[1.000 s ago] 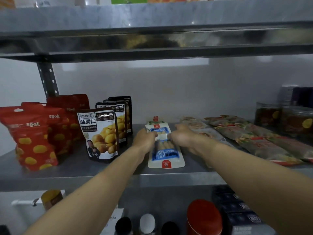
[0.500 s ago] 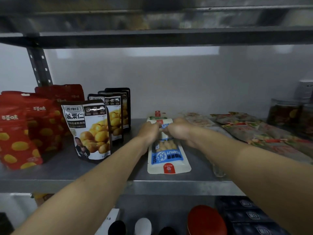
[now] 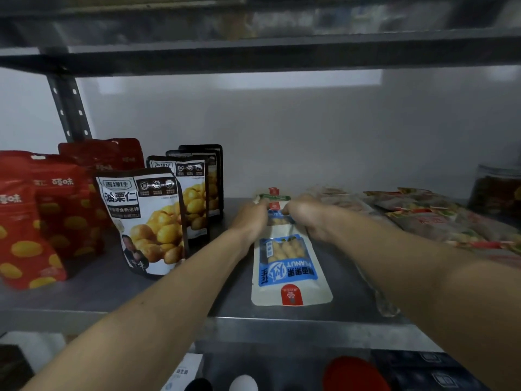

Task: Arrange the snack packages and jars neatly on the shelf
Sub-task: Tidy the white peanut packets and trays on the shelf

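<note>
A row of flat white-and-blue peanut packets runs front to back on the grey metal shelf [image 3: 84,294]. The nearest packet [image 3: 287,266] lies flat by the front edge. My left hand [image 3: 249,221] and my right hand [image 3: 306,214] both reach in and grip the second packet [image 3: 279,218] from its two sides. Behind it a green-topped packet [image 3: 272,196] shows. Black-and-white chestnut pouches [image 3: 146,221] stand upright to the left, red pouches [image 3: 36,218] farther left.
Clear snack bags [image 3: 439,218] lie flat on the right side of the shelf. A dark jar [image 3: 496,190] stands at the far right. Below the shelf are a red lid [image 3: 352,373], bottle caps and dark boxes [image 3: 428,371]. Another shelf board hangs overhead.
Both hands have slid a little deeper along the row of peanut packets, from the front packet's top to the second one. The view has moved closer and lower.
</note>
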Available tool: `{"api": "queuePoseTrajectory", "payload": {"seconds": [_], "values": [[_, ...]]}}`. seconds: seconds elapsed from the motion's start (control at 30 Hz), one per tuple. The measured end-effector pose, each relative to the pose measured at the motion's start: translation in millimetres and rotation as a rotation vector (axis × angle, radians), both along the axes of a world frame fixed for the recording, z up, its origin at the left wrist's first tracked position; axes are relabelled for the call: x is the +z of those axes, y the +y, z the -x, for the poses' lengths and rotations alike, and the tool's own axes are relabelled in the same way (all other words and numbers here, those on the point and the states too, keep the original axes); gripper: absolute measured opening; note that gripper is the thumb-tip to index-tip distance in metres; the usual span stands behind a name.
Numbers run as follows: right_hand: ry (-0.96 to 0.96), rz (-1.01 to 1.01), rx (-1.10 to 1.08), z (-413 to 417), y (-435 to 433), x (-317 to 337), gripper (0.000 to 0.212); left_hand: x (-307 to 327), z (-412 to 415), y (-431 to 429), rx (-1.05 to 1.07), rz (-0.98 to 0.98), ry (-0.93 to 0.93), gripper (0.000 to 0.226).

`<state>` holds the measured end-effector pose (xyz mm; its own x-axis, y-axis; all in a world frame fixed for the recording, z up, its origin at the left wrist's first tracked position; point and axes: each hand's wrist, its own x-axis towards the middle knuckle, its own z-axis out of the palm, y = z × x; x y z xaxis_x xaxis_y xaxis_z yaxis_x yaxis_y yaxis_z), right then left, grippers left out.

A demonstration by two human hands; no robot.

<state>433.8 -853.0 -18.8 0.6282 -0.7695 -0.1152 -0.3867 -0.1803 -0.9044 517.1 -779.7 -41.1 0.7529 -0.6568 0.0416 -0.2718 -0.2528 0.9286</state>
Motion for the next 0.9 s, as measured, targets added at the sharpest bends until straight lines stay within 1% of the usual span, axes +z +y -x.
{"api": "queuePoseTrajectory", "payload": {"seconds": [0.1,0.2,0.27,0.3,0.37,0.43,0.5,0.57,0.67,0.73,0.8,0.9], "values": [[0.01,0.04,0.008,1.2,1.4,0.0,0.017,-0.5,1.7,2.8,-0.02,0.002,-0.013,0.029],[0.075,0.189,0.008,4.6,2.8,4.0,0.015,4.8,7.2,11.9,-0.06,-0.003,-0.084,0.026],[0.102,0.344,0.012,8.3,7.7,8.1,0.012,11.1,12.9,21.6,-0.056,0.001,-0.125,0.041],[0.107,0.423,0.02,10.1,10.7,9.6,0.017,14.7,15.2,27.4,-0.047,-0.008,-0.16,0.048],[0.116,0.567,0.053,13.5,18.4,12.3,0.035,21.0,17.8,39.6,-0.028,-0.041,-0.267,0.056],[0.146,0.705,0.119,20.8,29.1,15.1,0.049,26.3,19.6,52.5,-0.018,-0.082,-0.392,0.055],[0.197,0.841,0.189,30.9,39.7,17.0,0.058,30.3,21.7,67.0,-0.021,-0.115,-0.507,0.052],[0.257,0.937,0.199,45.1,55.8,18.6,0.064,31.2,25.9,84.0,-0.031,-0.164,-0.637,0.054],[0.32,0.971,0.151,65.7,85.5,16.4,0.062,27.1,37.4,115.9,-0.053,-0.24,-0.821,0.052],[0.364,0.964,0.116,74.8,106.7,13.8,0.062,25.0,47.1,140.7,-0.077,-0.205,-0.898,0.043],[0.375,0.964,0.082,78.9,125.8,10.5,0.058,25.1,55.1,163.9,-0.105,-0.137,-0.923,0.035],[0.325,0.945,0.043,82.3,154.5,5.5,0.046,27.6,61.3,190.5,-0.165,-0.101,-0.909,0.038]]}}
